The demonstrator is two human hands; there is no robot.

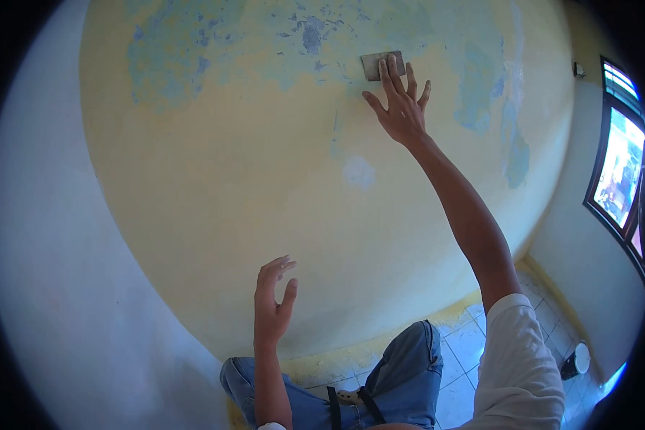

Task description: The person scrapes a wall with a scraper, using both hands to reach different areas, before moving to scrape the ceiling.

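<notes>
My right hand [401,100] is stretched up against a yellow wall [229,179], its fingers spread flat and pressing a small grey rectangular sheet, likely sandpaper [375,64], onto the paint. Around the sheet the yellow coat is worn off in blue-green patches. My left hand [272,304] hovers lower down, close to the wall, fingers apart and slightly curled, holding nothing. My knees in blue jeans [401,373] show at the bottom.
A pale grey-blue wall [43,251] meets the yellow one on the left. A dark-framed window [620,168] sits in the right wall. The floor [473,344] has white tiles, and a small dark and white container [577,362] stands by the right wall.
</notes>
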